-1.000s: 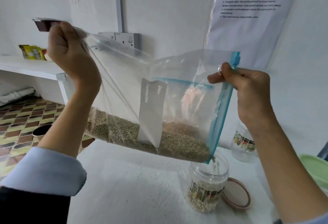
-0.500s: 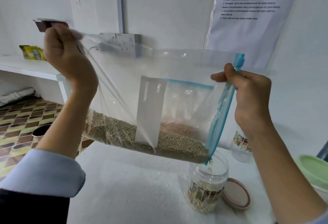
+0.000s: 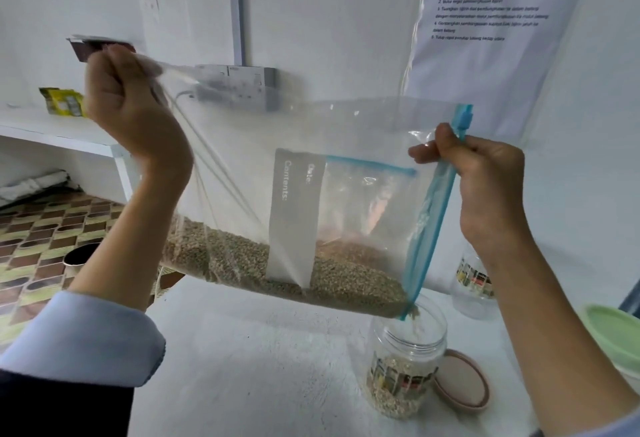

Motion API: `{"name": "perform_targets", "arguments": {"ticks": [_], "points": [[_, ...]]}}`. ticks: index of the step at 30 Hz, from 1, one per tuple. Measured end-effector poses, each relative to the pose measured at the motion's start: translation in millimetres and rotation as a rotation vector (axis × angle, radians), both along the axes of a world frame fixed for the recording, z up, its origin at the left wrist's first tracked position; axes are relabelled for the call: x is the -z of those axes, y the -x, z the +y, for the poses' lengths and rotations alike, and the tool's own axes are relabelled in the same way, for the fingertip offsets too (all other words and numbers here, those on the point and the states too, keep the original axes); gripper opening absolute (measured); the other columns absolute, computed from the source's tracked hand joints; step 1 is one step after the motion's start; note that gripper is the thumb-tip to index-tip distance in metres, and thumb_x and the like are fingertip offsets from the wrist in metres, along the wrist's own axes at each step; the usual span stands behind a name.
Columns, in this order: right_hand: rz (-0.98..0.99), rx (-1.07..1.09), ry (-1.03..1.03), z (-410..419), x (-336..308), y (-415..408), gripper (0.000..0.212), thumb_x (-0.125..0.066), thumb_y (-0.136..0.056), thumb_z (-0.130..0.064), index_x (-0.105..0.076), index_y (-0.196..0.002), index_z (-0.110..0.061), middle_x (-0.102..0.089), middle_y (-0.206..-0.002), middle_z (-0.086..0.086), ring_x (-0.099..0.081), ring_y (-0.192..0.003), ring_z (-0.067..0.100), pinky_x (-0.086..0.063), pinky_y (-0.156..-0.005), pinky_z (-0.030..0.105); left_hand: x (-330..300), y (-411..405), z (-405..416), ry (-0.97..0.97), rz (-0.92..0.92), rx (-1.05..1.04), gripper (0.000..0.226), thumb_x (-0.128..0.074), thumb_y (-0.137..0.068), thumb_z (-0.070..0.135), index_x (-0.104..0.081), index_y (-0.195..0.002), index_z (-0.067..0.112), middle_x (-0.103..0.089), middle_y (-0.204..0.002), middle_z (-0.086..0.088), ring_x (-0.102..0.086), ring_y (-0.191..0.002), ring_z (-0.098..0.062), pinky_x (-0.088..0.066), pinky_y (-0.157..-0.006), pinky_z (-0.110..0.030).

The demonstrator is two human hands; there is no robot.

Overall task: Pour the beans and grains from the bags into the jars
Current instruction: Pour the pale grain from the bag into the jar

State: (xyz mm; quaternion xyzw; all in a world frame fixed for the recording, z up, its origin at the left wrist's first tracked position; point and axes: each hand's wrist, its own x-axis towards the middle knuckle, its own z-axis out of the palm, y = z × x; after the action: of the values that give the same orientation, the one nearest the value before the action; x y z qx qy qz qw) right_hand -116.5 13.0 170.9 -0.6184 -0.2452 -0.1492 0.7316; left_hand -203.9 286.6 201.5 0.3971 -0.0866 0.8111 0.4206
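Pouring grain from the bag (image 3: 363, 166) into the jar (image 3: 405, 364).
My left hand (image 3: 128, 104) pinches a raised corner; my right hand (image 3: 485, 190) grips the blue zipper edge. Label reads "Contents:".

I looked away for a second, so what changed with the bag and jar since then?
Little. The left hand raised its corner of the bag slightly; grain keeps trickling into the jar. The right hand keeps its grip on the blue zip edge; the lid stays put.

Clear zip bag (image 3: 346, 194) tilted, grain (image 3: 294, 270) trickling into open jar (image 3: 405, 364).
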Motion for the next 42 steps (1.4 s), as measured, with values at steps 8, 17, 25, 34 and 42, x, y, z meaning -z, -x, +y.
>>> {"name": "perform_targets", "arguments": {"ticks": [8,17,25,34,42], "points": [[-0.026,-0.019,0.006,2,3,-3,0.023,-0.063,-0.09,-0.021,-0.071,-0.07,-0.014,-0.071,-0.063,-0.012,-0.063,-0.068,-0.003,-0.042,-0.071,0.003,1,0,3,0.035,0.022,0.014,0.042,-0.044,-0.092,0.003,-0.048,-0.06,0.03,-0.046,-0.05,0.018,-0.036,-0.048,-0.004,-0.027,-0.05,-0.02],[0.009,0.011,-0.071,3,5,-9,0.025,-0.062,-0.091,-0.023,-0.071,-0.069,-0.015,-0.07,-0.062,-0.011,-0.064,-0.066,-0.001,-0.044,-0.071,0.006,5,-5,4,0.011,0.047,-0.01,0.039,-0.042,-0.093,0.002,-0.045,-0.061,0.023,-0.048,-0.049,0.019,-0.038,-0.048,-0.005,-0.029,-0.051,-0.019],[-0.009,-0.024,-0.057,2,7,-8,0.026,-0.063,-0.091,-0.021,-0.071,-0.067,-0.015,-0.071,-0.063,-0.009,-0.064,-0.068,0.002,-0.044,-0.072,0.007,2,-4,-2,0.006,0.043,-0.004,0.038,-0.041,-0.093,0.0,-0.042,-0.062,0.022,-0.046,-0.048,0.02,-0.036,-0.048,0.003,-0.028,-0.052,-0.014],[-0.017,0.023,-0.159,0,14,-2,0.026,-0.062,-0.091,-0.019,-0.07,-0.066,-0.015,-0.071,-0.063,-0.01,-0.063,-0.066,0.002,-0.046,-0.073,0.011,3,-5,-7,-0.022,0.051,-0.043,0.039,-0.041,-0.093,0.002,-0.043,-0.063,0.026,-0.046,-0.05,0.022,-0.037,-0.05,0.005,-0.029,-0.055,-0.012],[-0.053,0.018,-0.19,-2,14,-2,0.029,-0.061,-0.092,-0.02,-0.071,-0.065,-0.014,-0.071,-0.063,-0.007,-0.064,-0.067,0.005,-0.046,-0.074,0.012,0,-4,-7,-0.002,0.026,-0.066,0.039,-0.042,-0.091,0.001,-0.041,-0.061,0.026,-0.042,-0.05,0.02,-0.035,-0.052,0.004,-0.029,-0.056,-0.014]]}}
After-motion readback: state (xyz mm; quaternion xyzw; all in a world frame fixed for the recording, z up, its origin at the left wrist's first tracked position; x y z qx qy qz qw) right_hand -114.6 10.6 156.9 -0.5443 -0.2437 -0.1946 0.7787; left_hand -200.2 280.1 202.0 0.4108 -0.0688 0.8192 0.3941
